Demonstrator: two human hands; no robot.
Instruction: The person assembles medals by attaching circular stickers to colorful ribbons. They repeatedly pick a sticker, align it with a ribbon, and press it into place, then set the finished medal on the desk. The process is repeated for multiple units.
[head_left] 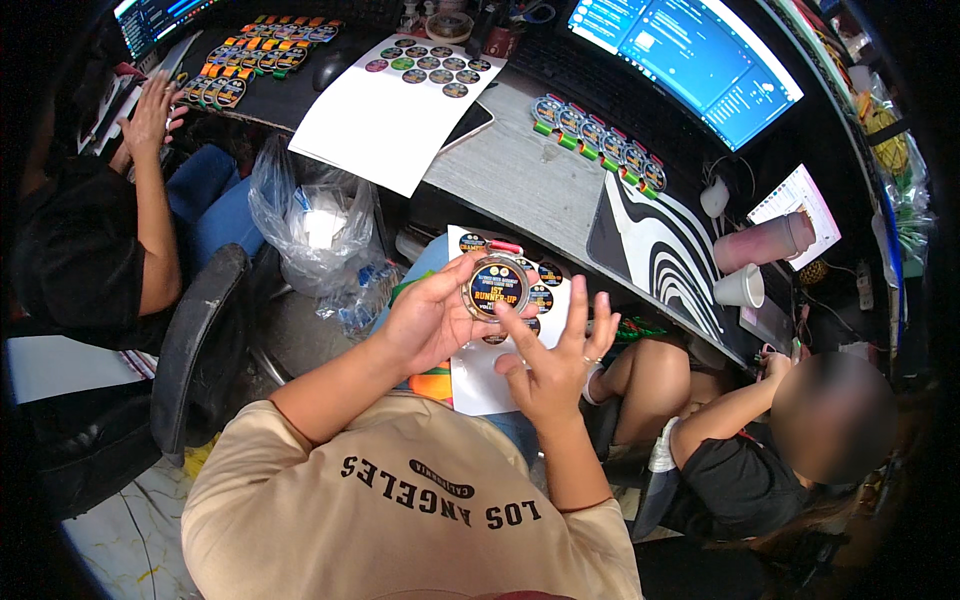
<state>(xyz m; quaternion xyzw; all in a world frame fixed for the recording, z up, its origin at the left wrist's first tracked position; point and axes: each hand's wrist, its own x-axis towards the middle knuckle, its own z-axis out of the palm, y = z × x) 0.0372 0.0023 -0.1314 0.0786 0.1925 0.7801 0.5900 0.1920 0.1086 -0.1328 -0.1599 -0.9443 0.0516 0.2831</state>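
Note:
My left hand [432,318] grips a round medal [497,287] by its rim, its dark printed face turned up and a red ribbon end at its top. Over the medal's lower edge, the index fingertip of my right hand [553,368] meets or nearly meets the face. The other fingers of that hand are spread, a ring on one, and they hold nothing. Below both hands a white sheet of round dark stickers [478,380] lies on my lap, partly hidden by them. Green and orange ribbon [432,384] shows beside the sheet.
On the grey desk [500,185] are a row of medals [598,140], a larger sticker sheet [385,110], a striped mouse pad [660,255], a white cup [738,287] and a pink tumbler [765,243]. People sit on both sides. A plastic bag [310,220] hangs left of my knees.

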